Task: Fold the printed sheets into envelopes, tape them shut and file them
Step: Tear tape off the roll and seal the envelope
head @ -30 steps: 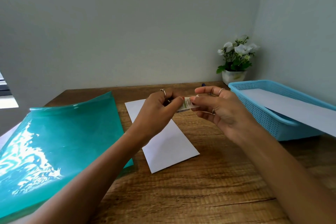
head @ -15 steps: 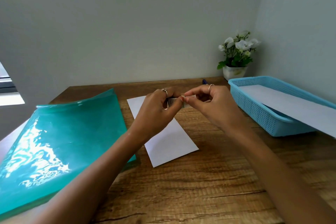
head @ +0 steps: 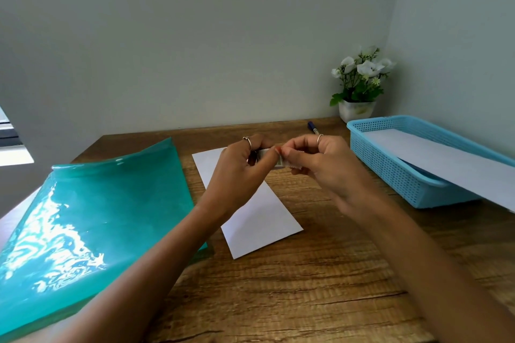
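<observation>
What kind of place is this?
Probably a home or small office desk set in a corner: a wooden table, a teal plastic folder, a blue basket holding paper, and a potted plant.

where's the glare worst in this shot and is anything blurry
Head view: strongest glare is the white rippled reflection on the teal folder; the small tape roll pinched between the hands is soft and unreadable; the wide lens bends the blue basket at the right edge.

No text, number or brand can be read anywhere. The small tape roll [head: 279, 160], pinched between the left hand [head: 245, 167] and the right hand [head: 312, 160], bears a faint printed label, too small and blurred to make out.
</observation>
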Action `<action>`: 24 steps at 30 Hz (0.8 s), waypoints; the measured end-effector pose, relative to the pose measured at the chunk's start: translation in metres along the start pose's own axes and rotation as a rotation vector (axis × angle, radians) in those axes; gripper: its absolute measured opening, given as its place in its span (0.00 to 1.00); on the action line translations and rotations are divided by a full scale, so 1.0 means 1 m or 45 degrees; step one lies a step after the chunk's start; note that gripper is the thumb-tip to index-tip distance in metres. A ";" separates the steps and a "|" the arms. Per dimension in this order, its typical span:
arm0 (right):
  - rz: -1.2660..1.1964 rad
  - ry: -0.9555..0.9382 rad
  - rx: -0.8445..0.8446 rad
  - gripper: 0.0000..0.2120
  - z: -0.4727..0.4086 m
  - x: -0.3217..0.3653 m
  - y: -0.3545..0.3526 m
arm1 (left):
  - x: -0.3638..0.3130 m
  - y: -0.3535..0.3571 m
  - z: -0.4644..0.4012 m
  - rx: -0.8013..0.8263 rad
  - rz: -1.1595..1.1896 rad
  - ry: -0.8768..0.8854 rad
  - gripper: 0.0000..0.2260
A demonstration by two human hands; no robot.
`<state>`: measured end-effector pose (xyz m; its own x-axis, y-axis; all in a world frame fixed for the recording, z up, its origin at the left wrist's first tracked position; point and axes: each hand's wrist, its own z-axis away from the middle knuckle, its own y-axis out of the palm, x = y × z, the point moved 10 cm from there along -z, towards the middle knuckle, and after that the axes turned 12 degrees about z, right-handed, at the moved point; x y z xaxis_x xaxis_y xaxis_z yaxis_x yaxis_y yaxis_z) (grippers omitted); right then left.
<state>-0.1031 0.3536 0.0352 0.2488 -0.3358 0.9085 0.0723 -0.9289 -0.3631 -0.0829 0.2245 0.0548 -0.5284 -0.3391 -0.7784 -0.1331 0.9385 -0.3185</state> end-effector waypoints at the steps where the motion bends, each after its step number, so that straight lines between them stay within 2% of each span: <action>1: -0.064 0.027 0.023 0.03 0.000 -0.002 0.002 | 0.000 0.000 0.001 -0.009 0.025 -0.008 0.06; 6: -0.301 0.113 0.092 0.04 0.001 -0.007 0.009 | 0.000 0.001 0.004 -0.052 0.128 -0.021 0.07; 24: -0.477 0.221 -0.018 0.03 0.003 -0.013 0.010 | 0.003 0.004 0.006 -0.164 0.247 -0.062 0.07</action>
<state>-0.1031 0.3491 0.0189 0.0409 0.0061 0.9991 0.1136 -0.9935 0.0014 -0.0800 0.2267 0.0481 -0.5139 -0.1512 -0.8444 -0.1403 0.9859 -0.0911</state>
